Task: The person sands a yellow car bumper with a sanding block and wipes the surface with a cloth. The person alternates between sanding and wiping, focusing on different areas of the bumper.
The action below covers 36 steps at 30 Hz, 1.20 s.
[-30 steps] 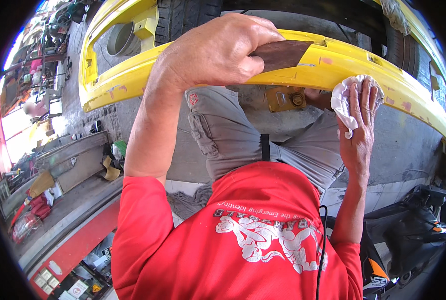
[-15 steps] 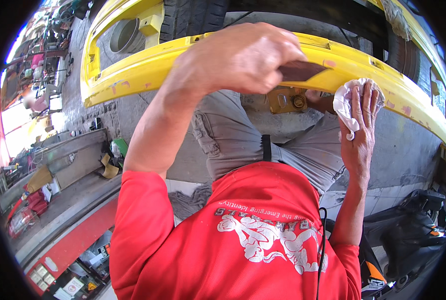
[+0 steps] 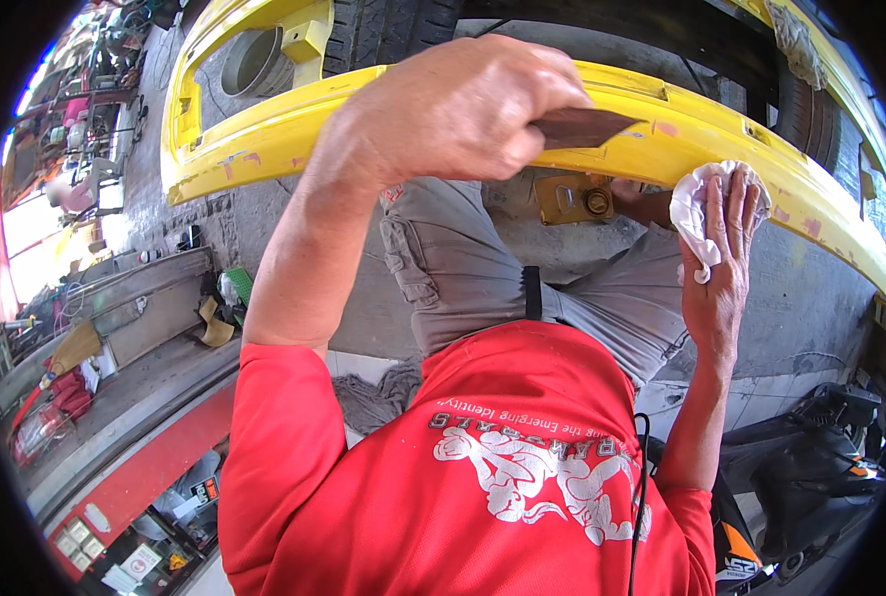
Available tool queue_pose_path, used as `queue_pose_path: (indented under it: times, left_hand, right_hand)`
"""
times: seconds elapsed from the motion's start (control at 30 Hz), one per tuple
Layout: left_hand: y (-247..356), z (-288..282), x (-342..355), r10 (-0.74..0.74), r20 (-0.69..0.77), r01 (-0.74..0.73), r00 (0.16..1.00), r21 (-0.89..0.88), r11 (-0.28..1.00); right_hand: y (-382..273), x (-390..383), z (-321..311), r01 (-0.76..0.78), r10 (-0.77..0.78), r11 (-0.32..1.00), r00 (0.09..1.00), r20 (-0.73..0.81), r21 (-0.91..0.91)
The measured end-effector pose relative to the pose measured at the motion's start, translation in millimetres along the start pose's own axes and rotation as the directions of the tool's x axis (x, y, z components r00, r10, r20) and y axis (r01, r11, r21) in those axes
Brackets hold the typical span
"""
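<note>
A yellow car bumper (image 3: 264, 129) runs across the top of the view, with scuffed patches of reddish filler. My left hand (image 3: 463, 109) is closed around a dark brown sanding sheet (image 3: 582, 126), its flat edge lying against the bumper's upper face. My right hand (image 3: 721, 248) presses a crumpled white cloth (image 3: 696, 204) onto the bumper further right, fingers spread over it. Below the bumper I see my grey trousers and red shirt.
A black tyre (image 3: 383, 30) stands behind the bumper. A small yellow tin (image 3: 572, 199) lies on the concrete floor between my legs. A grey rag (image 3: 373, 392) lies by my hip. A dark scooter (image 3: 810, 477) is at lower right, workshop clutter at left.
My left hand with the sanding sheet has slid to the right along the bumper. My right hand and the white cloth have stayed in place.
</note>
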State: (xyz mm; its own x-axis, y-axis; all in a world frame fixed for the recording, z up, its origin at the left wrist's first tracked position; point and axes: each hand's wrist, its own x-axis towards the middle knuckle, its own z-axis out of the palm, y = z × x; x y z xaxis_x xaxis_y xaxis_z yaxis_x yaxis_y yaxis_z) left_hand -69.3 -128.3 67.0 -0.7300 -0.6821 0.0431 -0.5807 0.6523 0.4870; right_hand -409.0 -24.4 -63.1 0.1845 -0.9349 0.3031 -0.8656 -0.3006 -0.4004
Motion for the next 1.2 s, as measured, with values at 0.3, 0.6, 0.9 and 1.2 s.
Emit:
queue_pose_path:
  times: [0.3, 0.6, 0.9, 1.2]
  left_hand:
    - [-1, 9, -2, 0.064, -0.033, -0.065, 0.997, -0.039, 0.997]
    - [5, 15, 3, 0.043, -0.143, -0.05, 0.989, -0.043, 0.998]
    - [-21, -19, -157, -0.542, -0.453, 0.325, 0.708, -0.472, 0.819]
    - [-4, -32, -219, -0.595, -0.716, 0.302, 0.367, -0.513, 0.804]
  right_hand:
    - [0, 0, -2, 0.001, -0.001, 1.0, 1.0, 0.01, -0.011]
    - [4, 4, -11, 0.013, -0.012, 1.0, 1.0, 0.028, -0.018]
    - [-51, 58, 54, 0.141, -0.171, 0.973, 0.973, -0.157, -0.182]
    - [-261, 93, 136, 0.588, -0.588, 0.803, 0.808, 0.028, -0.101]
